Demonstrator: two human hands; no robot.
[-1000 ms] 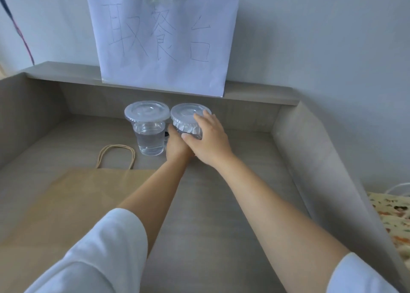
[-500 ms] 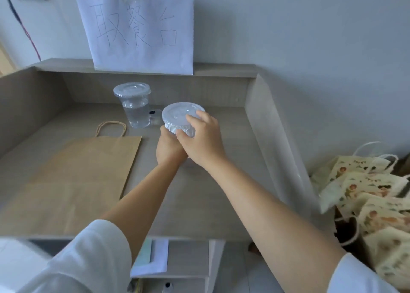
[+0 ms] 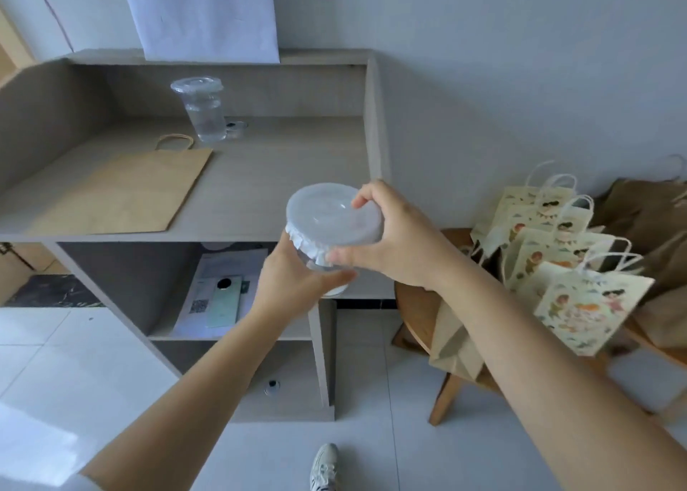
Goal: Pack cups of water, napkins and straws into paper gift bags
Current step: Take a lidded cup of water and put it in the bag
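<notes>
Cup (image 3: 332, 215) was held mid-frame, left hand (image 3: 293, 286) wrapped round its body, right hand (image 3: 401, 241) pinching its top edge. Looked like the carry-to-bag step; next it'd need a bag (image 3: 574, 304) at right opened, cup kept upright.

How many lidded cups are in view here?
2. One cup, held before the desk: left hand round its body, right hand on its lid. The other cup stands at the desk's back, beyond the brown bag. Gift bags at right might hide more.
</notes>
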